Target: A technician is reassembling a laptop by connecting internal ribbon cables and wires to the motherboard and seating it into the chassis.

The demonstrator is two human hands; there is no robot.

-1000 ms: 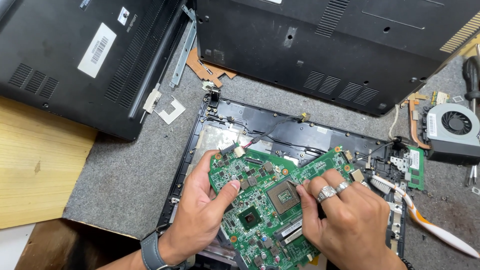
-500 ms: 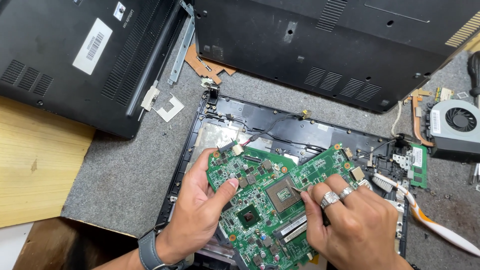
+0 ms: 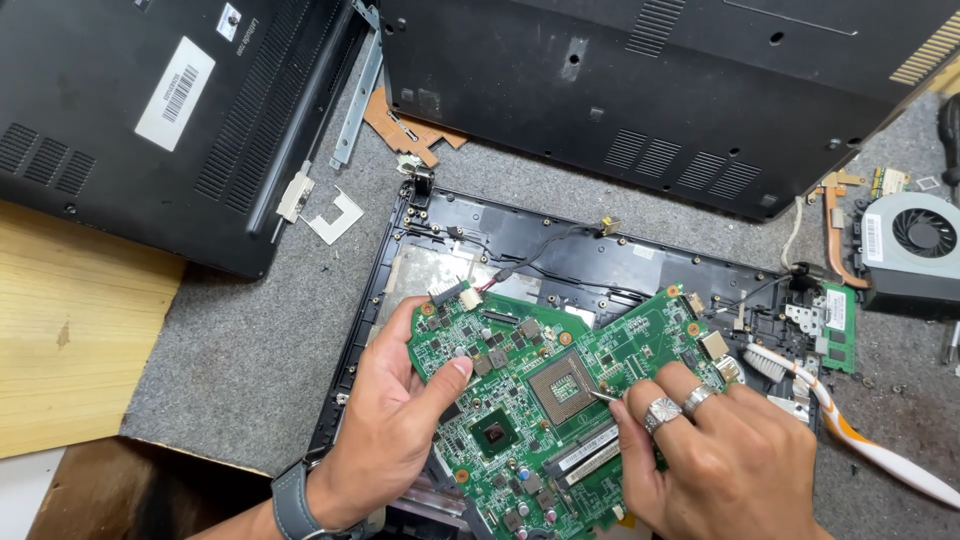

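Grey mat (image 3: 250,330) | both hands grip green motherboard (image 3: 560,400) | white label (image 3: 175,93) on upper-left black laptop (image 3: 130,120)

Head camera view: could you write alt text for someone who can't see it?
Two hands work a green circuit board above an opened laptop base: the left hand grips its edge, the right hand touches a thin metal tool to it. Black laptop covers lie behind.

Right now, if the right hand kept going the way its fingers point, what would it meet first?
The right hand points up-left across the green circuit board. It would likely meet the square processor socket first, though its height above the board is unclear.
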